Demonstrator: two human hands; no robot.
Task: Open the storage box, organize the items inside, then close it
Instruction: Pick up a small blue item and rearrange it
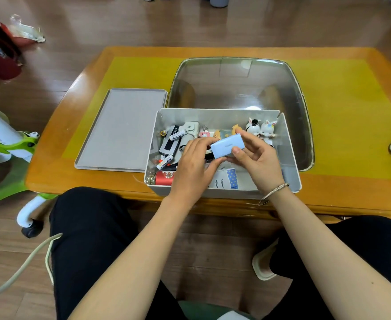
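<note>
Grey lid lies left of the storage box: opening done. I hold a pale-blue charger above the box, pinched by right hand and left hand. Sorting unfinished, I judge; closing remains.

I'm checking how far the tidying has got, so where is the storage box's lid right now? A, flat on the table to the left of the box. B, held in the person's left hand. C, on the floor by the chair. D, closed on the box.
A: the grey lid lies flat on the table just left of the open storage box, while both hands hold a pale blue case over it.
</note>
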